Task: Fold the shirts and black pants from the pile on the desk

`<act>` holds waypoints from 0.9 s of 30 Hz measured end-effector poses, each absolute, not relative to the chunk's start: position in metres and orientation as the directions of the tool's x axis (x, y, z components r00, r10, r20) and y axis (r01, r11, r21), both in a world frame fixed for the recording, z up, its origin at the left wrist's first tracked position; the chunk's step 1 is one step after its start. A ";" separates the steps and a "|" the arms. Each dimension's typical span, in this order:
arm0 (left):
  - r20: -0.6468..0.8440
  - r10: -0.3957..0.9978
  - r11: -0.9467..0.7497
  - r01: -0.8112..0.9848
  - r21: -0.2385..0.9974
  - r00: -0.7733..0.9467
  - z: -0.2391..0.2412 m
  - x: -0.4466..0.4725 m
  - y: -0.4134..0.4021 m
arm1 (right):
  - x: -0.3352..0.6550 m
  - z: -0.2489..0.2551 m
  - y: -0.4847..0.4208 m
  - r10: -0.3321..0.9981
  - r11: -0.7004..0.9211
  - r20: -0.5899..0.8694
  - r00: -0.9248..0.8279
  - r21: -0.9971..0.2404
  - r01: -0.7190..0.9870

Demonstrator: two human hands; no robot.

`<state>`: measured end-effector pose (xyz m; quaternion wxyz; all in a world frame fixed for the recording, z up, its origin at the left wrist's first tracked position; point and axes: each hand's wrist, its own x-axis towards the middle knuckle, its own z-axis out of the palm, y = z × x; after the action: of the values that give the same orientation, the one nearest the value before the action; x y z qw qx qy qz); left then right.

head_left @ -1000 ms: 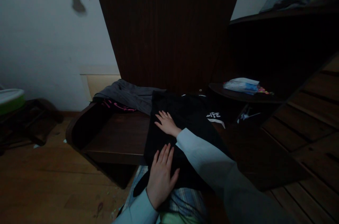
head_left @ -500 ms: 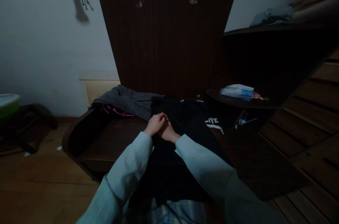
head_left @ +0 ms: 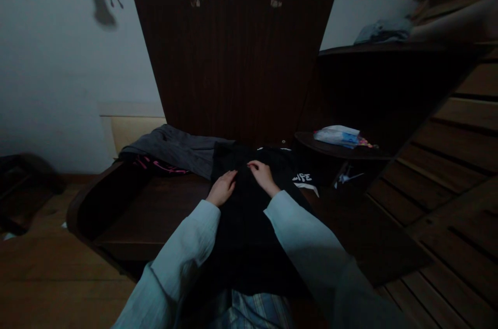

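The black garment [head_left: 247, 235] is running lengthwise from the lap [head_left: 260, 309] onto the bench [head_left: 148, 215] beneath both hands, the left hand [head_left: 222, 187] lying straight-fingered nearer its left edge, the right hand [head_left: 263, 175] bending its fingers, any grip impossible to tell.

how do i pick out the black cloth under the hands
Find the tall dark-brown wooden panel, then the dark wooden bench at its foot. Spread across it, beneath the bare left hand and bare right hand, is the black cloth. White lettering towards its right edge sets it apart from the rumpled grey cloth on its left.
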<state>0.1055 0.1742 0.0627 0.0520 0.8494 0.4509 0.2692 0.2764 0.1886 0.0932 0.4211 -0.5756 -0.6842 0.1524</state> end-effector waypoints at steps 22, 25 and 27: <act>0.257 0.860 -0.492 0.848 0.195 0.440 0.067 0.097 0.166 | 0.442 0.116 0.207 0.892 0.042 0.254 0.373 -0.870 0.492; 0.253 0.859 -0.495 0.847 0.192 0.445 0.068 0.097 0.165 | 0.462 0.122 0.209 0.820 0.040 0.286 0.495 -0.892 0.450; 0.255 0.860 -0.493 0.848 0.195 0.441 0.068 0.097 0.165 | 0.469 0.119 0.207 0.812 0.027 0.264 0.520 -0.908 0.419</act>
<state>0.0970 0.1648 0.0680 0.0192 0.8487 0.5031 0.1618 0.4693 0.2069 0.1185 0.5524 -0.6746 -0.4562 0.1779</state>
